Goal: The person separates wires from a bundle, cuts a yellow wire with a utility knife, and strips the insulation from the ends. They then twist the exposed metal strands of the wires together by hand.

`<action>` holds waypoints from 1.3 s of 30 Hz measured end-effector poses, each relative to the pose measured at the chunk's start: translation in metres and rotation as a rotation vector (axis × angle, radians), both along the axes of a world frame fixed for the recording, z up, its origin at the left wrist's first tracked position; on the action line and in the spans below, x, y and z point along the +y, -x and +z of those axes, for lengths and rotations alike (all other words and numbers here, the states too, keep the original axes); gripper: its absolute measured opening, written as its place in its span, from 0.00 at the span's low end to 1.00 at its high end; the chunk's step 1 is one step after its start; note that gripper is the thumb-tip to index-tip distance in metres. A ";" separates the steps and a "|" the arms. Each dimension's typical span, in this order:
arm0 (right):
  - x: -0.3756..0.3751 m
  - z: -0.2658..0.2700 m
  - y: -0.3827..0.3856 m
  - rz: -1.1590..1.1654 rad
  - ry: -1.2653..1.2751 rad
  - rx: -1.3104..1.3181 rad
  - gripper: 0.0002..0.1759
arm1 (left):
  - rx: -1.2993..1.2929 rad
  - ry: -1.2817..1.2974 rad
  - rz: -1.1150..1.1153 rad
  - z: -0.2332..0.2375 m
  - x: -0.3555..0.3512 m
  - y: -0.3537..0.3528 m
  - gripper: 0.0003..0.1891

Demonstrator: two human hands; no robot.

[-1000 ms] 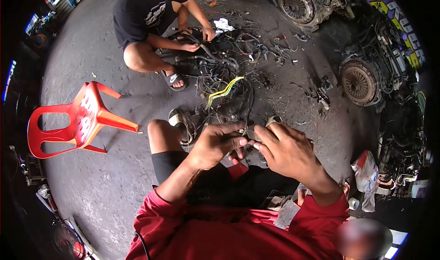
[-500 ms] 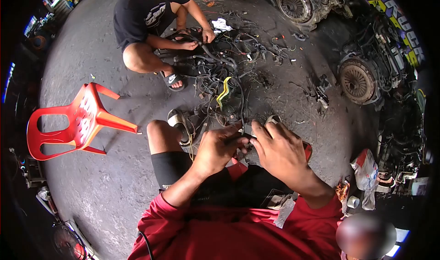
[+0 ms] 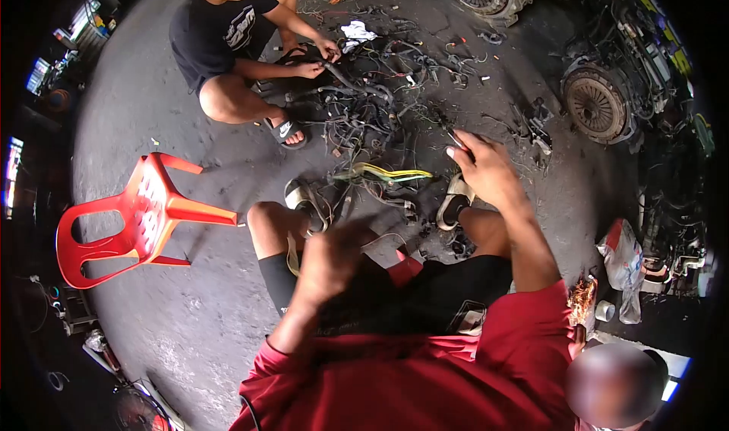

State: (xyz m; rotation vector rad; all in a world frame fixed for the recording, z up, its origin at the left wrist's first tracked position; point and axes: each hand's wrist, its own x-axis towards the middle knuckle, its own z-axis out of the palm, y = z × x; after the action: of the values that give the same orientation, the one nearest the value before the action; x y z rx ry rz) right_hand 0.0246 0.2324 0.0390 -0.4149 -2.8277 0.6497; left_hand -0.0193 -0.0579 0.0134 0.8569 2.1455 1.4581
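My right hand [image 3: 490,171] is raised out to the right, its fingers closed around a slim tool [image 3: 456,138] with a metallic tip and a bit of red; its exact kind is mostly hidden. In front of my lap, my left hand [image 3: 330,262] is blurred by motion, and what it holds, if anything, cannot be made out. Between my feet lies a loose bundle of yellow and green wires [image 3: 391,173]. Beyond it, a tangled heap of black wiring harness [image 3: 361,116] spreads over the floor.
A co-worker [image 3: 228,44] squats at the far left, both hands on a black cable. A red plastic chair [image 3: 144,203] lies tipped at left. Engine parts with a round clutch plate [image 3: 594,106] stand at right, near a plastic bag [image 3: 623,256]. Another person appears lower right.
My hands were together at a dark cable and have separated. The right moved forward and right with a tool; the left drew back. The yellow wires now lie crosswise.
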 end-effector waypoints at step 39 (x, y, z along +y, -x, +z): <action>-0.136 0.027 -0.043 0.266 0.027 -0.055 0.17 | -0.118 -0.048 0.378 0.013 -0.008 -0.014 0.11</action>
State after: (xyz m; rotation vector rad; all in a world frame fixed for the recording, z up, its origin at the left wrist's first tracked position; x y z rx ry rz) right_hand 0.0678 0.0961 0.0662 -0.0601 -2.9570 0.7368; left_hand -0.0051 -0.0658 0.0264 0.3787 2.2754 1.6956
